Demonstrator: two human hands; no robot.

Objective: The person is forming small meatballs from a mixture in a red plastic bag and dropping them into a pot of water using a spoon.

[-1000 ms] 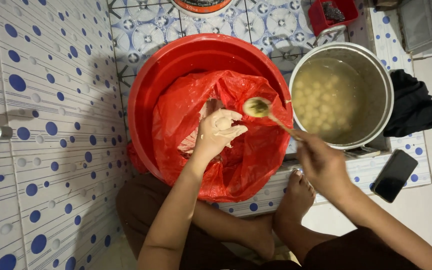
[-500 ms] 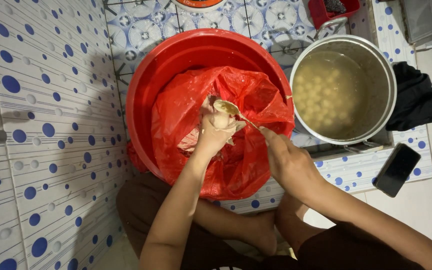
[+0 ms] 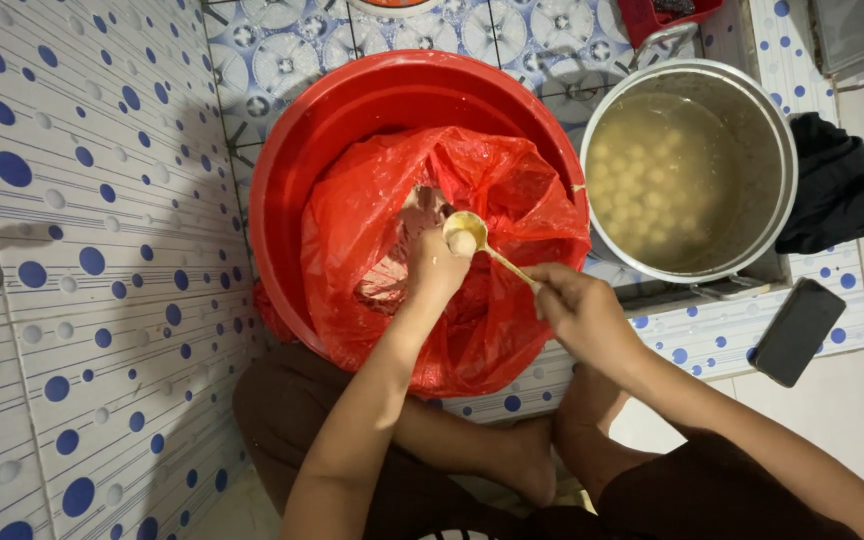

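Note:
A big red plastic basin (image 3: 322, 130) sits on the tiled floor, lined with a red plastic bag (image 3: 532, 200) holding pale paste. My left hand (image 3: 434, 265), smeared with paste, is closed over a lump of it inside the bag. My right hand (image 3: 577, 310) grips a metal spoon (image 3: 467, 235) whose bowl carries a small pale ball right against the left hand's fingers. To the right stands a metal pot (image 3: 787, 180) of cloudy liquid with several pale balls floating in it.
A black phone (image 3: 800, 330) lies on the floor right of the pot. A dark cloth (image 3: 842, 195) is heaped beside the pot. White tiled wall with blue dots rises at left. My bent legs and bare foot (image 3: 527, 460) sit below the basin.
The right hand carried the spoon from near the pot's rim leftward over the bag to the left hand. The spoon's bowl now holds a small ball.

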